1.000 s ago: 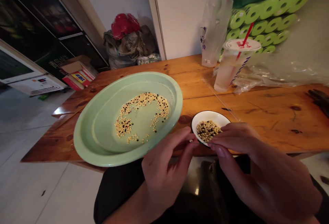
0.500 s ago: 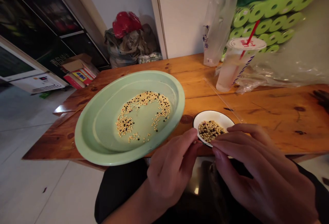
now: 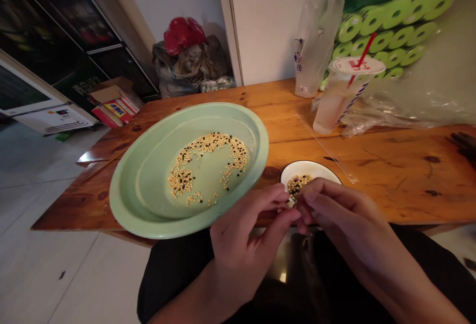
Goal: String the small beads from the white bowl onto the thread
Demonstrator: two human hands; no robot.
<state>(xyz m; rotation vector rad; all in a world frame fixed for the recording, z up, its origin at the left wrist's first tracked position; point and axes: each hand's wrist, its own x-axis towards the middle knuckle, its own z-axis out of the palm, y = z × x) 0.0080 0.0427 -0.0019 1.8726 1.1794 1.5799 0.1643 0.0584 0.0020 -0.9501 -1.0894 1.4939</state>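
Note:
My left hand (image 3: 251, 234) is curled in front of the small white bowl (image 3: 320, 169), with a few tiny pale beads showing between its fingers and thumb. Close against it, my right hand (image 3: 344, 220) has its fingertips pinched together; whatever lies between them is hidden. Both hands meet over the near edge of the bowl and cover part of it. Small cream and black beads (image 3: 297, 185) lie inside the bowl. To the left, a wide pale-green basin (image 3: 141, 205) holds more such beads (image 3: 217, 140), spread in a curved band over its bottom.
On the wooden table (image 3: 394, 165) a lidded plastic cup (image 3: 330, 103) with a red straw stands beyond the bowl. Behind it are a clear plastic bag (image 3: 316, 51) and green-wrapped rolls (image 3: 396, 11). A cardboard box (image 3: 117, 103) sits on the floor at left.
My right hand has turned and moved left, its fingers closing in beside my left hand and covering more of the bowl. My left thumb has extended towards the right fingertips.

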